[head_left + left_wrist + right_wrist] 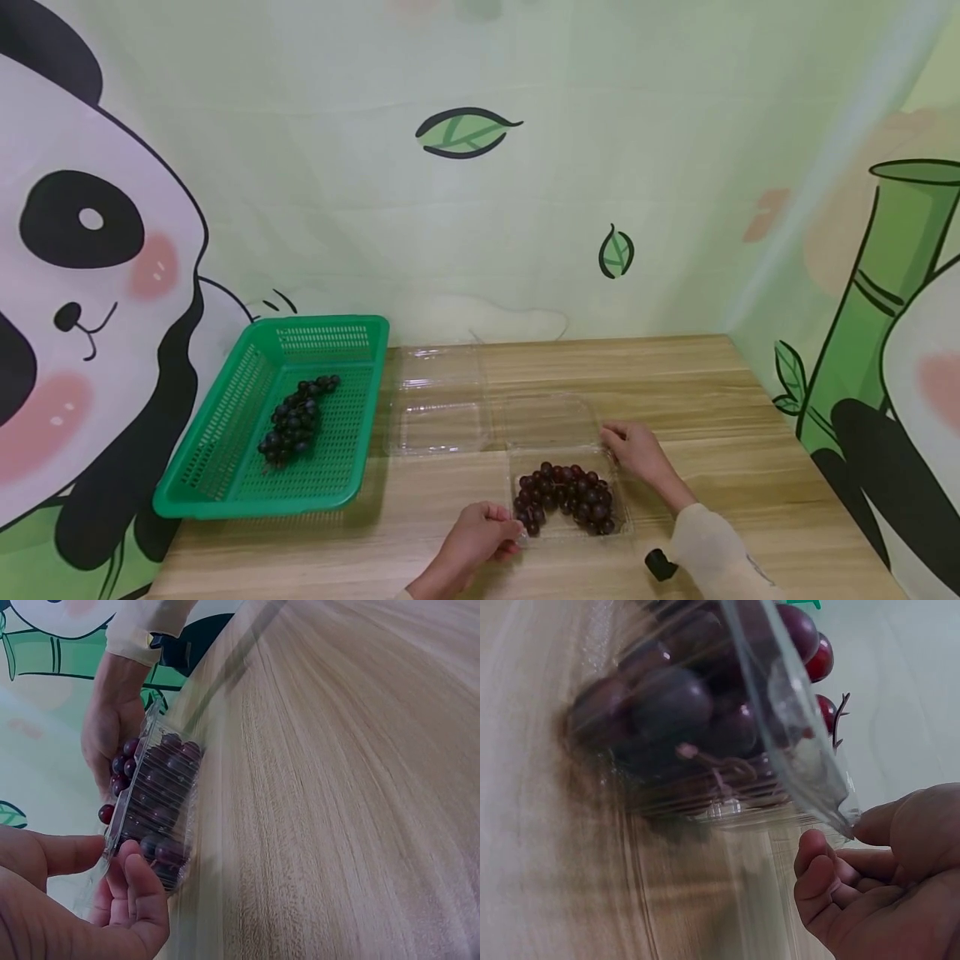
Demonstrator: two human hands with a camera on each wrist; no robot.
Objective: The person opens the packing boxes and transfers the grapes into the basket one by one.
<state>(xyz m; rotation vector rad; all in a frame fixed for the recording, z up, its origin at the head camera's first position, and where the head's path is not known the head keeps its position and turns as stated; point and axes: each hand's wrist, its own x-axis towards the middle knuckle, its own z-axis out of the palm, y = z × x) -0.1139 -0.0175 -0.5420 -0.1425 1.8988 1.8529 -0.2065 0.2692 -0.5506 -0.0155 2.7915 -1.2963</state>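
Observation:
A clear plastic clamshell box (154,784) stands on the table with its lid (551,419) folded open toward the back. Dark purple grapes (566,493) fill it, and a few rise above the rim in the left wrist view. My left hand (480,535) pinches the rim at the box's near left corner between thumb and fingers. At the far right side, my right hand (641,452) pinches a corner of the rim, the thumb (877,823) on top and curled fingers below. Grape stems show through the plastic wall in the right wrist view.
Left of the box, a green plastic basket (258,504) holds another bunch of dark grapes (292,425). Between them, farther back, another clear clamshell box (442,427) lies open. A black object (660,565) is by my right sleeve. A printed curtain (525,208) hangs behind the wooden table (660,375).

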